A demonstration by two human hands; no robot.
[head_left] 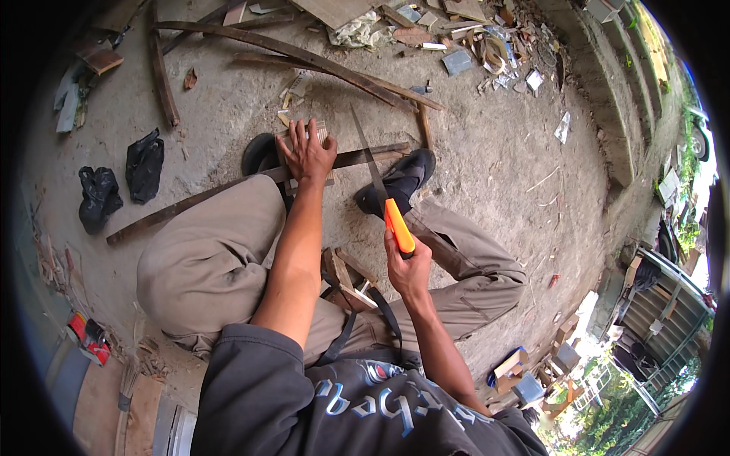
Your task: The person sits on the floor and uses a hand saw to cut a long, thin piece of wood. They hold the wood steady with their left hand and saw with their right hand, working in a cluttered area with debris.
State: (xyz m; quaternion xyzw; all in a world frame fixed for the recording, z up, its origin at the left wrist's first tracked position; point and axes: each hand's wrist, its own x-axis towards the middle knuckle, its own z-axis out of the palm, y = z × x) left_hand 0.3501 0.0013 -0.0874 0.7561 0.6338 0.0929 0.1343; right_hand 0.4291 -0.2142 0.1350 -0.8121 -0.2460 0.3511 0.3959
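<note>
In my right hand (411, 262) is the orange handle of a hand saw (370, 163). Its narrow blade points away from me and crosses a long dark wooden strip (190, 199) near my shoe (399, 182); whether the teeth touch the wood I cannot tell. My left hand (309, 154) lies with fingers spread, pressing on a small slatted wooden piece (323, 137) that sits over the strip. The strip runs slantwise across the ground, from beside the black bags to my foot on the right.
Several long dark wood strips (304, 62) lie crossed ahead. Two black plastic bags (143, 166) rest at the left. Scraps and rubble (487, 45) are strewn at the far right, beside concrete steps (608, 91). A red box (89, 337) stands at the lower left.
</note>
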